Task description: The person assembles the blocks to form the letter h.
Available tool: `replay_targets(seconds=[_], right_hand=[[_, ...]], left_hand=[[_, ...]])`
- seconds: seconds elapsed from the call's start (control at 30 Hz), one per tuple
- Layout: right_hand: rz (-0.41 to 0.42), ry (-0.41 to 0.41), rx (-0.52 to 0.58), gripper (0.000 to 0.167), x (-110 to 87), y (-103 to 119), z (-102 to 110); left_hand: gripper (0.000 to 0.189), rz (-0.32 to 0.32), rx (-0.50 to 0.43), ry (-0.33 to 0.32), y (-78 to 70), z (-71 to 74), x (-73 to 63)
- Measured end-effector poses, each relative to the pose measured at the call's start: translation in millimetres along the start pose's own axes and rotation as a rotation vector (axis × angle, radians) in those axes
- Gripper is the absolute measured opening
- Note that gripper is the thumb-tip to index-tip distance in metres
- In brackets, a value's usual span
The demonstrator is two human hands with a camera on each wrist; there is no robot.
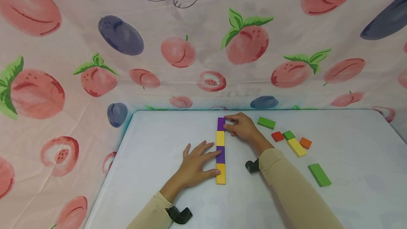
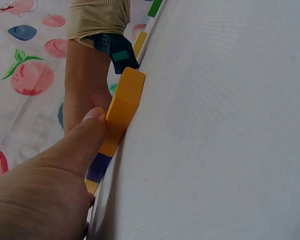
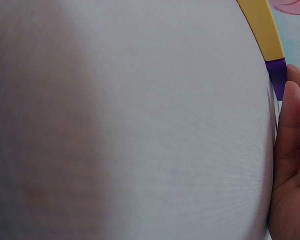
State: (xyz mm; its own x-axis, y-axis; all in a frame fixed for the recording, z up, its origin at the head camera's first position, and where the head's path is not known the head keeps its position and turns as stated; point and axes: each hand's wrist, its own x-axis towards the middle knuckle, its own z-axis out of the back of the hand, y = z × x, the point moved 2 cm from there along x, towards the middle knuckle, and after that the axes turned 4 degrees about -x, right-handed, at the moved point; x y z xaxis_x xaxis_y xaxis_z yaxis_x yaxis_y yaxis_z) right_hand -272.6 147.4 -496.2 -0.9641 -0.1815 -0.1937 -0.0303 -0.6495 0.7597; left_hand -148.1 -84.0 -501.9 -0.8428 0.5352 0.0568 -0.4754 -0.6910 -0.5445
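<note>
A straight row of alternating blocks runs away from me: a near orange-yellow block (image 1: pixel 221 176), a purple block (image 1: pixel 220 158), a yellow block (image 1: pixel 220 138) and a far purple block (image 1: pixel 220 124). From the left, my left hand (image 1: pixel 194 167) lies spread, its thumb touching the near orange-yellow block and its index finger the purple block beyond. In the left wrist view the thumb rests against that orange-yellow block (image 2: pixel 125 105). My right hand (image 1: pixel 243 127) holds the far purple block (image 3: pixel 277 77) with thumb and index finger at its right side and far corner.
Right of the row lie loose blocks: a green one (image 1: pixel 266 123), a red one (image 1: pixel 277 136), a small green one (image 1: pixel 289 135) touching a yellow one (image 1: pixel 297 147), an orange one (image 1: pixel 305 143) and a nearer green one (image 1: pixel 319 175). A fruit-print cloth (image 1: pixel 190 17) hangs behind the white table (image 1: pixel 143 144).
</note>
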Motion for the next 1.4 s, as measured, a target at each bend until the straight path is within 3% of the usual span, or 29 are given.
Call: replay_targets(seconds=[1.4], right_hand=[[0.031,0.001,-0.025,0.050,-2.1,3.7,0.1]], left_hand=[[0.062,0.020,0.006,0.012,2.1,-3.1,0.5]])
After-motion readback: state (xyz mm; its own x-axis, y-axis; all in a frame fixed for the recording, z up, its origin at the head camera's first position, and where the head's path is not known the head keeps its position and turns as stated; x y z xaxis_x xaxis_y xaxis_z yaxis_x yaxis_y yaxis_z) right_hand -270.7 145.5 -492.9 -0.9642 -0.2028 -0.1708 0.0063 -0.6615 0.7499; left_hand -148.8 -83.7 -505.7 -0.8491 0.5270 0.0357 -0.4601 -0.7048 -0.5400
